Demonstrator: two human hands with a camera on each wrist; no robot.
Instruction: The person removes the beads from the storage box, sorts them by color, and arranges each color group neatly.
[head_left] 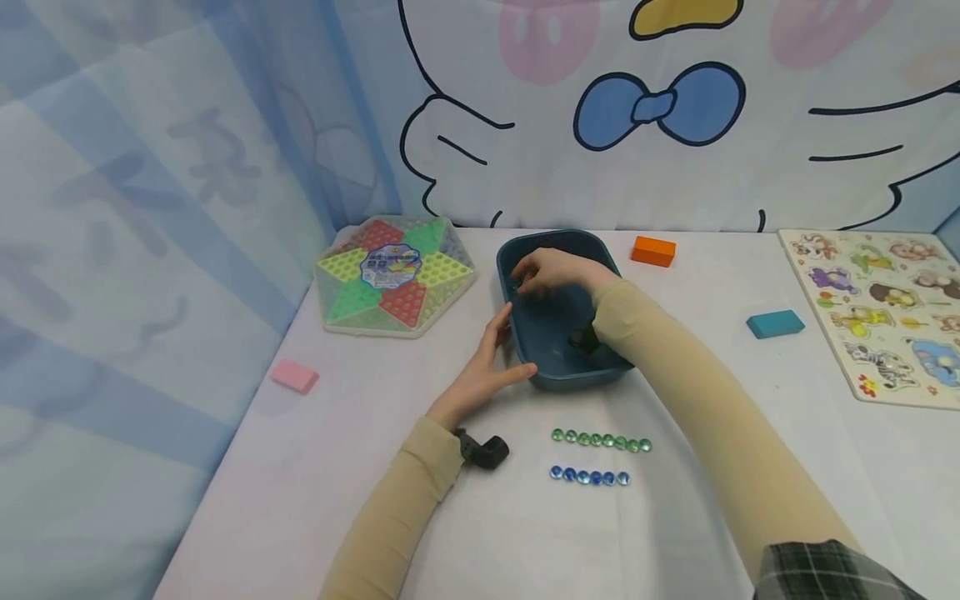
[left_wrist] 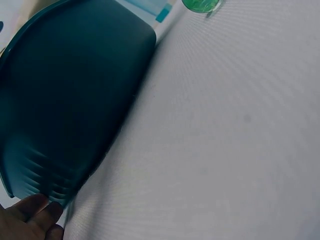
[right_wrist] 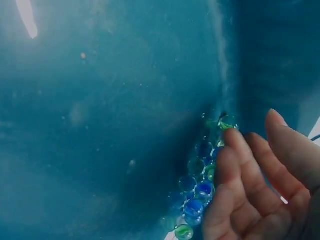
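Observation:
A dark teal plastic bin (head_left: pixel 558 379) stands on the white table, with green and blue glass marbles (right_wrist: pixel 193 207) gathered along one inner edge. My right hand (head_left: pixel 558 271) reaches inside at the far left. In the right wrist view its fingertips lie against the marbles, fingers slightly bent and thumb apart. Spread along the bin's left side is my left hand (head_left: pixel 483 375), thumb at the near rim and fingers on the outer wall. The left wrist view shows those fingers (left_wrist: pixel 47 212) by the ribbed part of the wall.
Nearer me lie a row of green marbles (head_left: pixel 602 440) and a row of blue marbles (head_left: pixel 589 476). A star-patterned game board (head_left: pixel 397 275) lies left. Around are a pink block (head_left: pixel 294 376), an orange block (head_left: pixel 653 251), a teal block (head_left: pixel 776 324) and an animal puzzle board (head_left: pixel 885 317).

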